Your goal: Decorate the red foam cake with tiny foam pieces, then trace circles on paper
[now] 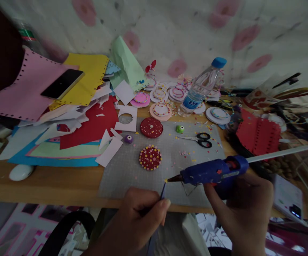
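My left hand (140, 217) is closed on a pair of thin dark tweezers (163, 192), with a tiny yellow piece (165, 181) at their tip. In my right hand (246, 204) is a blue glue gun (207, 171), a long white glue stick (279, 154) poking out of its back. The gun's dark nozzle points left and meets or nearly meets the yellow piece; I cannot tell which. Just beyond lies a red disc covered with small pink and yellow pieces (150, 158). Behind it sits a red lidlike disc with white dots (151, 127).
A grey cutting mat (127, 177) bears black-handled scissors (204, 139), a green eye bead (180, 128) and a purple one (128, 139). Behind stand a water bottle (200, 87) and several decorated paper discs (160, 111). Coloured paper (90, 124) and a phone (62, 84) lie left, a power bank (288, 196) right.
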Demonstrator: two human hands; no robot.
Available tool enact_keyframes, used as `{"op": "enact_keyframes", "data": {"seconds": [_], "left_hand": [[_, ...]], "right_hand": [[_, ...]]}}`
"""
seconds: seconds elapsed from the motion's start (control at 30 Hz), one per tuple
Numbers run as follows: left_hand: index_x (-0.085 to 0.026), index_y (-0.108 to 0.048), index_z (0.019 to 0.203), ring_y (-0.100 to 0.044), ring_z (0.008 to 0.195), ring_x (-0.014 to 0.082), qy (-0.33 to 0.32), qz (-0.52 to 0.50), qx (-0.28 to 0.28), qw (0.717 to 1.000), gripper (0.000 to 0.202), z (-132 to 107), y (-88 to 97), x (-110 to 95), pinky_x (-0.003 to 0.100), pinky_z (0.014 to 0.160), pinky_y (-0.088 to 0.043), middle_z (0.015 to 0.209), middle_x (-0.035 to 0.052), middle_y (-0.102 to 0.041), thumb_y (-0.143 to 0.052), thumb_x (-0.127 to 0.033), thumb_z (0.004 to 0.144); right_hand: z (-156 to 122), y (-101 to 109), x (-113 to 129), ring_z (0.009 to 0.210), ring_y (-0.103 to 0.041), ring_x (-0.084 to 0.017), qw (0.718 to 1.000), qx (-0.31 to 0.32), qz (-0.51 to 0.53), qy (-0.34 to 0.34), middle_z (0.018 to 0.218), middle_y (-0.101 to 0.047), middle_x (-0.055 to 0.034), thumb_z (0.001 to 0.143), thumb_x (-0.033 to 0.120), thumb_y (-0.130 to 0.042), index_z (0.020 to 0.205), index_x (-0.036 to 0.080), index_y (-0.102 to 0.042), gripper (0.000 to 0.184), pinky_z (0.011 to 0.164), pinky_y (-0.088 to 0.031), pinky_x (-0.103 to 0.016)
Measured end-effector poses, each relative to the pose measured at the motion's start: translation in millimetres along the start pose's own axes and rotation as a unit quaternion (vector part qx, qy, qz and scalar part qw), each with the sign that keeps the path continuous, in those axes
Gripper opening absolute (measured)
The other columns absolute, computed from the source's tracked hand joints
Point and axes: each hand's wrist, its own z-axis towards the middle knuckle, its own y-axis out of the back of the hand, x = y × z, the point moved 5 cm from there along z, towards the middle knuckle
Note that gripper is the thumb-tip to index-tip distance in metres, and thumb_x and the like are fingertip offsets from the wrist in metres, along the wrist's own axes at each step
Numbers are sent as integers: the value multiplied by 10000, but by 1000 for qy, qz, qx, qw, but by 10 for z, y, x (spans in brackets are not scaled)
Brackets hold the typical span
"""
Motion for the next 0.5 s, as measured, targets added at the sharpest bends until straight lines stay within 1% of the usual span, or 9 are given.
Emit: {"op": "enact_keyframes", "data": {"seconds": [0.13,0.23,0.37,0.5], "left_hand": [[-193,-433,548,-344,475,92,6,2,0,1000,449,-11,1,26,226,462,-268,478,-48,-311,-444,-421,935],[-194,-420,548,-333,487,92,12,-5,2,1000,452,-16,-2,31,225,459,-263,493,-45,-317,-441,-427,935],[-196,-394,529,-315,480,91,13,-3,-2,1000,454,-4,-5,20,234,450,-245,485,-45,-308,-447,-422,920],[-195,-416,532,-324,477,93,14,0,-3,1000,457,6,-9,20,233,451,-254,481,-44,-314,-440,-428,924]], "right_hand": [[28,5,40,558,-493,-122,1000,-3,-21,8,660,-557,4,649,444,-855,746,209,-521,420,439,-397,-220],[44,8,42,562,-489,-127,1000,9,-26,7,648,-542,1,633,450,-865,719,210,-517,431,435,-389,-224],[39,32,4,580,-500,-131,1000,13,-27,5,664,-555,-4,604,433,-886,723,209,-525,442,448,-406,-229],[11,42,-40,591,-503,-132,1000,6,-19,-3,677,-556,-6,618,439,-876,749,208,-533,433,455,-419,-231]]}}
